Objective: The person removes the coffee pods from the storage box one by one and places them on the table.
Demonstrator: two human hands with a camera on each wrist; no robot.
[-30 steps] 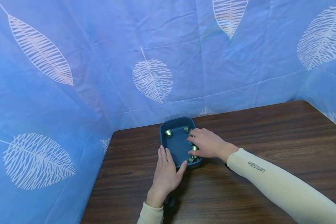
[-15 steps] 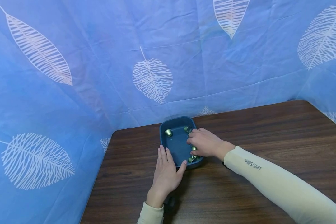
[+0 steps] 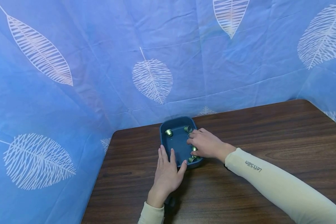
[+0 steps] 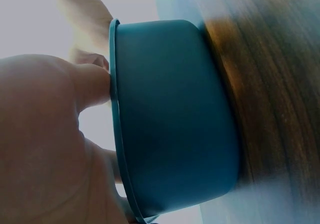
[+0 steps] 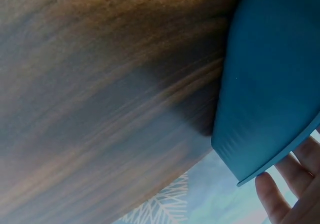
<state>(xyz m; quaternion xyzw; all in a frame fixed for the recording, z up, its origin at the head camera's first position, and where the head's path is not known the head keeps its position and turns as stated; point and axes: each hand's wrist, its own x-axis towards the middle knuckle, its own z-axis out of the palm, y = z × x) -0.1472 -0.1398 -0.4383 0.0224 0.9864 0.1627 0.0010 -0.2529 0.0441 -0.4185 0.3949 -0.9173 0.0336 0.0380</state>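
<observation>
A dark blue bin (image 3: 178, 119) stands on the table, with several gold-green coffee capsules lying inside. One capsule (image 3: 168, 133) is at the far left; the others, such as a capsule (image 3: 188, 128) at the far right, line the right side. My left hand (image 3: 166, 175) rests on the bin's near-left rim, fingers spread and straight; in the left wrist view its thumb (image 4: 95, 86) touches the rim. My right hand (image 3: 208, 143) reaches over the right rim, bent fingers down among the capsules. Its fingertips are partly hidden, so I cannot tell whether they pinch a capsule.
The brown wooden table (image 3: 254, 133) extends right and toward me. Behind it hangs a blue cloth (image 3: 184, 77) with white leaf prints, close behind the bin's far end. The near-right capsule (image 3: 192, 160) sits in the bin's corner.
My left index finger has spread away from its neighbours, over the bin. My right hand has shifted slightly, its fingertips drawing a little toward the right wall. The bin stays put.
</observation>
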